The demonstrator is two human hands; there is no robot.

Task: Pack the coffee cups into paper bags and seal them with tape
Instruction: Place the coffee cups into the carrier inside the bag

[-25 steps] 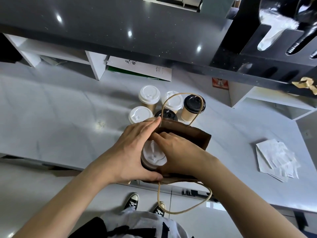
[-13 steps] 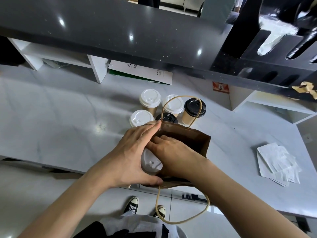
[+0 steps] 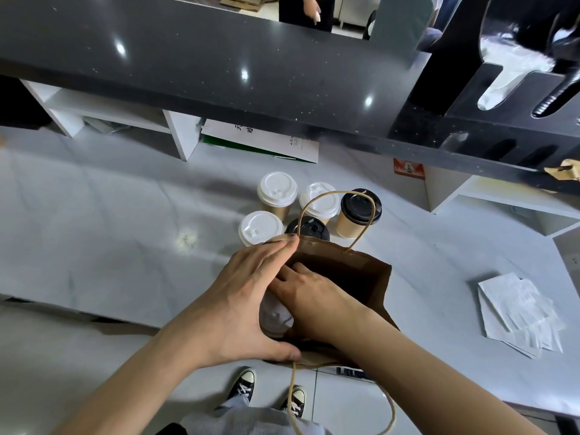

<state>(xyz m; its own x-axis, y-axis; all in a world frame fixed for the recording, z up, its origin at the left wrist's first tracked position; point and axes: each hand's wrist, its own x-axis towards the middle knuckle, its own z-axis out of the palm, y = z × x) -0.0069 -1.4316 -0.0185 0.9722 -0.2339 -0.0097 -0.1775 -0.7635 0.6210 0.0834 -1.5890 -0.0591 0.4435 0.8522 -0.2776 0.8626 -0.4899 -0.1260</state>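
Note:
A brown paper bag [image 3: 378, 279] stands open at the counter's near edge. My left hand [image 3: 241, 302] spans the bag's left side, fingertips on the far rim and thumb on the near rim. My right hand [image 3: 317, 296] reaches inside the bag and holds a white-lidded coffee cup [image 3: 276, 315], which sits low in the mouth, mostly hidden by both hands. Behind the bag stand three white-lidded cups [image 3: 277, 188] and two black-lidded cups [image 3: 361, 205]. The bag's far rope handle [image 3: 332, 196] arches in front of them.
A stack of white paper sheets [image 3: 518, 312] lies on the counter to the right. A dark raised counter [image 3: 219, 58] overhangs the back, with white shelf units [image 3: 94, 108] beneath it. The bag's near handle [image 3: 293, 400] hangs over the counter edge above my shoes.
The white-lidded cup has sunk deeper into the bag with my right hand. My left hand has kept its hold on the bag's rim.

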